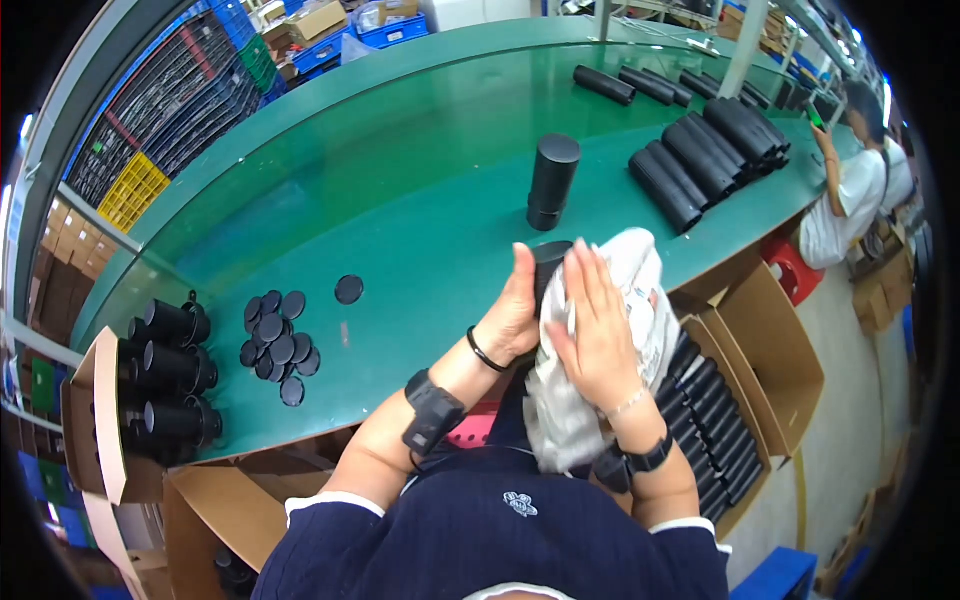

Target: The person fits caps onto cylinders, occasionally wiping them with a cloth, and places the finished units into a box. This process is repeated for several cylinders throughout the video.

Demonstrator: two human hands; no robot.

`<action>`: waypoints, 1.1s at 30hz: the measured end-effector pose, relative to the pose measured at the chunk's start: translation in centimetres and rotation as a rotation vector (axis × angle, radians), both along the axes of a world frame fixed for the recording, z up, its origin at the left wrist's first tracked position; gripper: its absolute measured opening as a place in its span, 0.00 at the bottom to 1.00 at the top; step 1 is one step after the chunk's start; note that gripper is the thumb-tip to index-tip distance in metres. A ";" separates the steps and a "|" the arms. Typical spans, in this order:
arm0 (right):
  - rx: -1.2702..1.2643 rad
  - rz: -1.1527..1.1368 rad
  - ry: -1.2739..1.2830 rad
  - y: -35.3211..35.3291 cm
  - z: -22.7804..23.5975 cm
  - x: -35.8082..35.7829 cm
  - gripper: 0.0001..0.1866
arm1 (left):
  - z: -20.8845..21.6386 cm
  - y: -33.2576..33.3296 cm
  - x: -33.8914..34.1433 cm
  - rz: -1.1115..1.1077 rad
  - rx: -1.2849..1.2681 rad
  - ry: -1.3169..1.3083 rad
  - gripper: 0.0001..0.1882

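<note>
My left hand [511, 318] is wrapped round a black cylinder [551, 262], its thumb pointing up along the side. My right hand [602, 350] presses a crumpled white cloth [645, 285] against that cylinder, with fingers nearly straight and close together. Cloth and hands hide the cylinder's lower part. Just beyond them, another black cylinder [553, 182] stands upright on the green table [430, 240]. Farther left lie a loose heap of round black caps [272, 328] and one separate cap [349, 290].
Black tubes lie in a stack [705, 150] at the right, with more behind. An open carton [765, 385] of black tubes stands at my right. At the left edge, black cylinders [175, 370] lie by a carton. A person [850, 190] sits at the far right.
</note>
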State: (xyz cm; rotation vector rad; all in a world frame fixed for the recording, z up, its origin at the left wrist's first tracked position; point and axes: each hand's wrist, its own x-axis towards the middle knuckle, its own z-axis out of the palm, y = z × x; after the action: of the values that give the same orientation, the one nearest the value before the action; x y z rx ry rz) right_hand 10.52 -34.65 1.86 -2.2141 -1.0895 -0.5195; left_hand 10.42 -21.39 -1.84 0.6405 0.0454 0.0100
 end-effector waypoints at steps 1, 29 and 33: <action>0.008 0.104 0.016 -0.8 -0.8 -0.5 0.35 | -0.4 1.9 0.6 -0.079 0.034 -0.185 0.48; 0.181 -0.102 0.109 -8.8 3.9 0.6 0.21 | 5.8 2.5 0.0 0.021 1.443 -0.714 0.30; -0.010 0.199 0.006 -5.4 4.2 -0.8 0.24 | 5.2 1.9 0.4 0.053 1.492 -0.692 0.29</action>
State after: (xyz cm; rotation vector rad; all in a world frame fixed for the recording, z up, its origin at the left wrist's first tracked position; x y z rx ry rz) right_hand 9.74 -40.08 6.02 -2.0847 -1.2942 -0.4222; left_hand 10.81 -19.51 3.33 2.0905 -0.6776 0.3415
